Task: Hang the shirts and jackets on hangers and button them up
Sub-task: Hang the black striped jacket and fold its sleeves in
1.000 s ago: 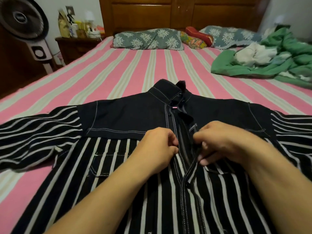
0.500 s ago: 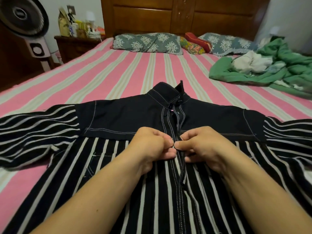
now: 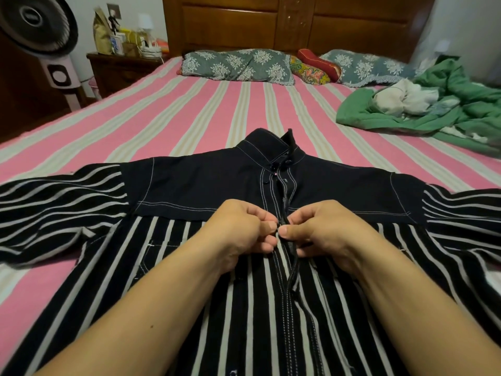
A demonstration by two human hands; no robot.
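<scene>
One black shirt (image 3: 189,185) with white stripes lies face up on a bed (image 3: 203,109) covered in pink and cream stripes, sleeves spread to both sides, collar pointing away. Two bare hands meet at its front opening, just below the plain dark chest panel. The left hand (image 3: 238,229) has its fingers curled tight, pinching the left edge of the placket. The right hand (image 3: 322,229) pinches the right edge likewise, thumb tips almost touching. Three pillows (image 3: 238,66) sit at the headboard. One green blanket (image 3: 439,109) lies crumpled at right. One fan (image 3: 38,25) stands at left.
</scene>
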